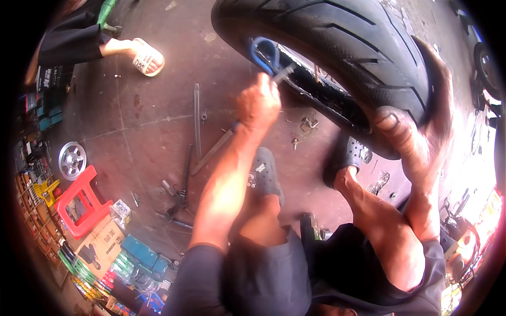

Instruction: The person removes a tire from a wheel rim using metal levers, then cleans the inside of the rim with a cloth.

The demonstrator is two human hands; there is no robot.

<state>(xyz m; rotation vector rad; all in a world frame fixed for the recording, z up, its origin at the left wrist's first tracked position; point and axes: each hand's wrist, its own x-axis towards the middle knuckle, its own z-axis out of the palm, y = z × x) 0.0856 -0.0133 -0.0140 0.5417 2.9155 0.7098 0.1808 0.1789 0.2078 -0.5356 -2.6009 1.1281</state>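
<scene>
In the head view, closing the left hand point(257, 108) firmly around a slim metal tool point(285, 73), blurred and pointing its grey end toward the tyre's opening. Showing a blue loop point(254, 53) just beyond the knuckles, too smeared for telling whether joined to the tool or separate. Stretching the left forearm from the near left toward the far middle, turning the back of the fist upward. Spreading the right hand point(424, 142) wide and gripping the near right part of a black tyre point(363, 63), laying the thumb along the edge beside the opening and wrapping the fingers behind the tread. Raising the right forearm from the near right. Holding the tyre tilted at the far right of centre, facing the opening left and near. Resting two dark clogs point(262, 174) on the reddish floor point(158, 105), with a long metal bar point(197, 121) lying farther left.
</scene>
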